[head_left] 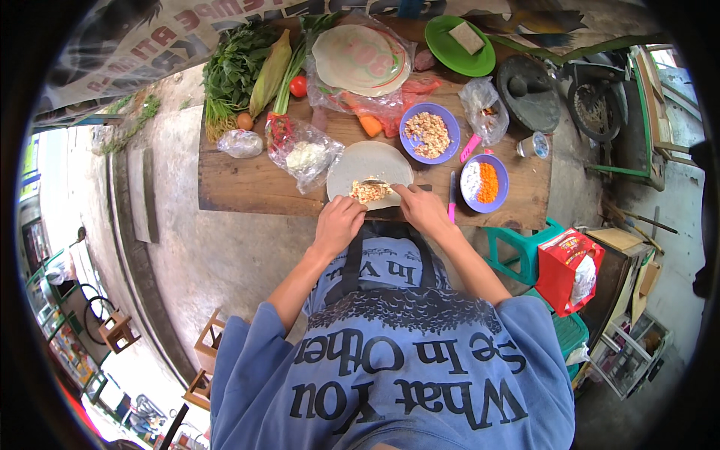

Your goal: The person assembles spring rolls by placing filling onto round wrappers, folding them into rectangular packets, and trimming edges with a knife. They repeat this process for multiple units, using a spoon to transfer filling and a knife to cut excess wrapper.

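Observation:
A round pale wrapper sheet (pixel 358 161) lies at the table's near edge, with a small heap of crumbly light-brown filling (pixel 367 193) on its near half. My left hand (pixel 341 220) pinches the wrapper's near left edge, fingers bent together. In my right hand (pixel 421 208) is a metal spoon (pixel 376 181), its bowl resting against the filling's far side. Beyond my right hand stands a purple bowl (pixel 406 143) of the same crumbly filling. A smaller purple bowl (pixel 505 196) to the right holds white and orange bits. A pink-handled knife (pixel 452 196) lies beside it.
More round wrappers (pixel 352 60) lie on plastic at the back. Leafy greens (pixel 236 71), corn (pixel 271 75) and a tomato (pixel 298 86) are back left. A bag of white pieces (pixel 305 156) sits left. Back right are a green plate (pixel 441 51), a stone mortar (pixel 529 101) and a plastic cup (pixel 534 145).

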Demonstrator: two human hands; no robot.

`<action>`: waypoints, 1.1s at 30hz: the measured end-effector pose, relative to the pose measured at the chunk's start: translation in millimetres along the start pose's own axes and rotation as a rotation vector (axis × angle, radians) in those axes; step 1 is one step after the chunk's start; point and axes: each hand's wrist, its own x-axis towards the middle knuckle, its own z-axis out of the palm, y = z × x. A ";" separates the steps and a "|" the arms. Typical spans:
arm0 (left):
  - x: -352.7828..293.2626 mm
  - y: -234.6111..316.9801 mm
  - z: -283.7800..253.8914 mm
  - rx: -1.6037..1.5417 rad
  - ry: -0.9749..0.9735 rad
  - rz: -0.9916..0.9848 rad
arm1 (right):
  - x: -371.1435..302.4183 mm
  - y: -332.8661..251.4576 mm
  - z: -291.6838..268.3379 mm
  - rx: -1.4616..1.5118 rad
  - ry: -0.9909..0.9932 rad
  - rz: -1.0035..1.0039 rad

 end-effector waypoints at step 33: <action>2.3 -0.6 8.1 -0.031 -0.050 -0.025 | 7.2 5.6 -8.2 0.039 -0.021 0.096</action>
